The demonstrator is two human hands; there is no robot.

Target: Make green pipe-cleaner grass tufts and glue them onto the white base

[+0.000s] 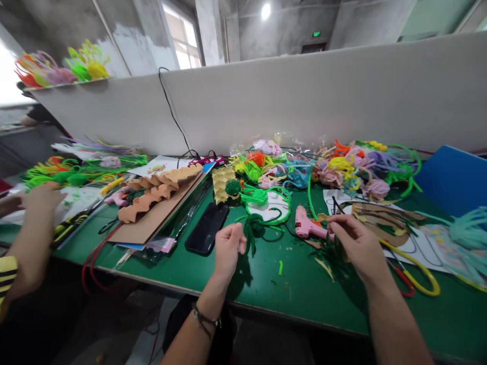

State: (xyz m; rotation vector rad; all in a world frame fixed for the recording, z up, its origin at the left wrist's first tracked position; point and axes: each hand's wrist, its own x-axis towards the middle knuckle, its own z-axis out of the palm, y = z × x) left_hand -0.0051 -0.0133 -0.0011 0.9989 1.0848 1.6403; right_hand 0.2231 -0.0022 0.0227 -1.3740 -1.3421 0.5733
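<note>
My left hand (229, 248) is closed in a fist above the front of the table, its fingertips turned away, so what they hold is hidden. Just behind it lies a bundle of dark green fuzzy strands (254, 226). My right hand (355, 246) makes a pinch beside a pink glue gun (302, 223); what sits between the fingertips is too small to make out. Below that hand more dark green strands (335, 253) show, partly covered. Between and beyond the hands, a white round piece (272, 203) edged with green pipe cleaner rests on the table.
A black phone (207, 228) lies left of my left hand, beside cardboard (152, 218) and egg-carton strips (163, 187). Yellow-and-red-handled scissors (418, 268) are at right. Colourful pipe cleaners (342, 167) pile along the white partition (289, 101). Another person's arm (34, 228) reaches in at left.
</note>
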